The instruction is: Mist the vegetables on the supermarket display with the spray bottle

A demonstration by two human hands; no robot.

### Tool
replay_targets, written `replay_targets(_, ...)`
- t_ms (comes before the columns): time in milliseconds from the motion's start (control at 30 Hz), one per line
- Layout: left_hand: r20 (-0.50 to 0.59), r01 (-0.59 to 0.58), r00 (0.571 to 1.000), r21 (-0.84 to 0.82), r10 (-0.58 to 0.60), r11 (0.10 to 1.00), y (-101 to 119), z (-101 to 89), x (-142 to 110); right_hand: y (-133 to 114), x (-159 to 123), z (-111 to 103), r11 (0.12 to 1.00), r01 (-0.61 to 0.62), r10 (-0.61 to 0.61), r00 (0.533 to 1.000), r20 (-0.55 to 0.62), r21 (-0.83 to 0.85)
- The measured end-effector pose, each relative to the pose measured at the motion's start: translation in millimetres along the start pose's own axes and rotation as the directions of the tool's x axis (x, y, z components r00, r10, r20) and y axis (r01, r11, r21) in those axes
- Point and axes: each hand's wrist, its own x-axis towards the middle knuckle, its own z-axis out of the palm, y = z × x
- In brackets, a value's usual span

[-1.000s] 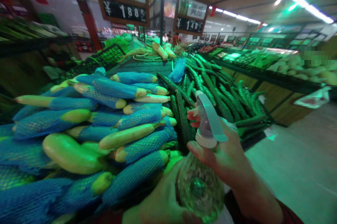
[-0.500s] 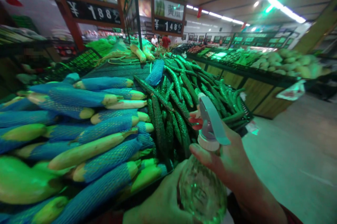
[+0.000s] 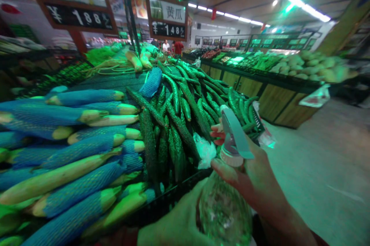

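A clear spray bottle (image 3: 224,209) with a grey-white trigger head (image 3: 235,134) is held upright in front of me. My left hand (image 3: 176,215) is wrapped around the bottle's body; its fingertips are hidden behind it. My right hand (image 3: 248,173) grips the neck below the spray head, with its fingers at the trigger side. Just beyond the bottle lies a heap of dark green cucumbers (image 3: 176,142). A crumpled clear plastic bag (image 3: 204,150) rests on the cucumbers near my right fingers.
Pale long vegetables in blue foam netting (image 3: 78,173) are stacked at left. Price signs (image 3: 166,17) hang above the stand. Another produce counter (image 3: 277,103) stands at right beyond the floor aisle (image 3: 315,169). A person in red (image 3: 178,47) is far back.
The view has shifted to the right, so the produce and signs sit further left. The plastic bag on the cucumbers now shows. Both hands keep their hold on the spray bottle.
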Motion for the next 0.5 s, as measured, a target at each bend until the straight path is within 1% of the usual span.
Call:
replay_targets(133,-0.017,-0.008,1.0,0.063,0.009,0.998,-8,14.8,19,10,-3,-25,0.999,0.04,-0.04,0.999,0.017,0.017)
replay_targets(233,0.07,0.018,0.997,-0.034,-0.015,0.999,-13,28.5,35,16,-7,-45,0.999,0.029,-0.029,1.0,0.002,-0.014)
replay_targets(267,0.113,0.039,0.993,-0.068,-0.031,0.997,-13,33.1,40,18,-9,-52,0.999,0.02,-0.02,1.0,-0.011,-0.031)
replay_targets(300,0.133,0.034,0.991,-0.074,-0.024,0.997,-14,37.5,46,20,-11,-59,0.999,0.011,-0.012,1.0,-0.016,-0.048)
replay_targets(367,0.155,0.006,0.988,-0.072,0.005,0.997,-17,45.8,56,24,-14,-71,0.997,-0.011,0.01,1.0,-0.023,-0.082)
replay_targets(400,0.149,-0.009,0.989,-0.071,0.02,0.997,-19,49.6,61,26,-15,-77,0.995,-0.022,0.02,1.0,-0.021,-0.093)
replay_targets(500,0.166,0.007,0.986,-0.071,0.005,0.997,-28,58.6,72,31,-19,-92,0.992,-0.05,0.047,0.998,-0.029,-0.119)
